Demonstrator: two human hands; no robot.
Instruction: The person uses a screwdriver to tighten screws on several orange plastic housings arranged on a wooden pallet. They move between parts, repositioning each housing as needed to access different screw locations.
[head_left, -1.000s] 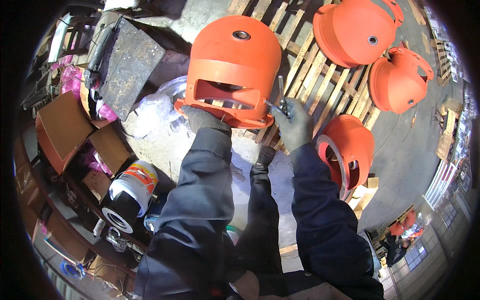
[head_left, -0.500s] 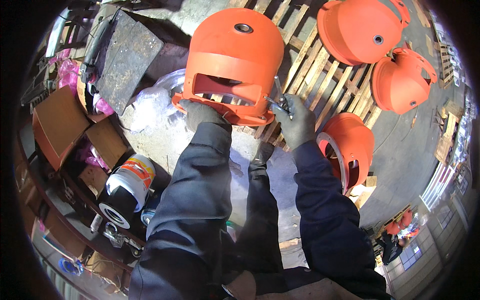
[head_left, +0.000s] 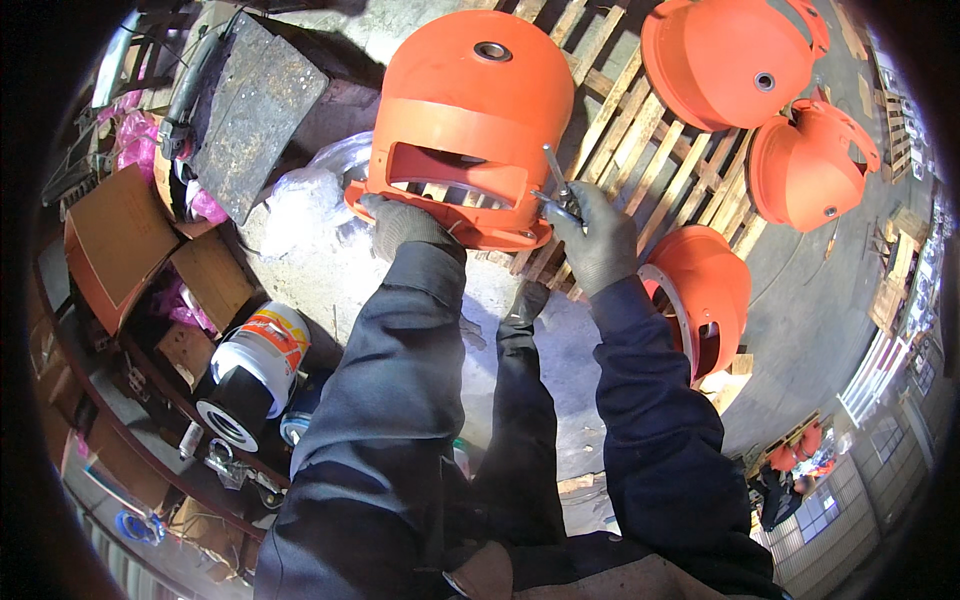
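A large orange domed metal cover (head_left: pixel 475 110) stands on a wooden pallet in front of me. It has a wide rectangular opening low in its near wall and a round ringed hole near the top. My gloved left hand (head_left: pixel 412 228) is closed on the flange at its bottom edge, the fingertips partly hidden behind the rim. Just right of the cover's flange, my gloved right hand (head_left: pixel 598 238) is closed around a slim metal tool (head_left: pixel 556 172). A thin rod and a crosspiece stick out from the fingers; its exact kind is unclear.
Other orange covers (head_left: pixel 730 65) sit on the slatted pallet (head_left: pixel 640 150) and around it at right. Clear plastic film (head_left: pixel 305 215) lies left of the cover. Cardboard boxes (head_left: pixel 120 240), a white bucket (head_left: pixel 262 350) and a dark plate (head_left: pixel 258 110) crowd the left. A person (head_left: pixel 778 495) is far off, lower right.
The tool in my right hand has tilted further to the left. My left hand keeps its hold on the flange. The whole view has shifted slightly.
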